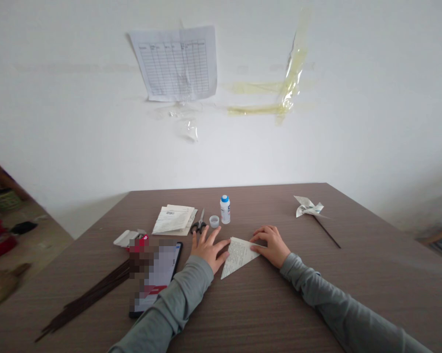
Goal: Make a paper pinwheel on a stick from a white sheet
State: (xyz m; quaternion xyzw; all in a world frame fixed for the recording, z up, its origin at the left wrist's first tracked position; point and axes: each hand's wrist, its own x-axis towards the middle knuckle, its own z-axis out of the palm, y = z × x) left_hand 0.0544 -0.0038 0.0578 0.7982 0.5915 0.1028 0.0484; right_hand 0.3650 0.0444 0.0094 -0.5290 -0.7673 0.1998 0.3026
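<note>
A printed sheet of paper folded into a triangle [239, 256] lies flat on the brown table between my hands. My left hand [207, 249] has its fingers spread, with thumb and index tips at the paper's left edge. At the right corner, my right hand [273, 246] grips the paper between thumb and curled fingers. Just beyond my left fingers are black-handled scissors [199, 225] and a small clear cup [214, 221]. A white glue bottle with a blue top [225, 211] stands upright behind the paper.
Stacked paper squares [174, 219] lie at the back left. A phone [158, 279] rests beside my left forearm, near a bundle of dark sticks [92, 294] and a small red-and-white box [133, 239]. A paper pinwheel [309, 208] on a stick lies at the right.
</note>
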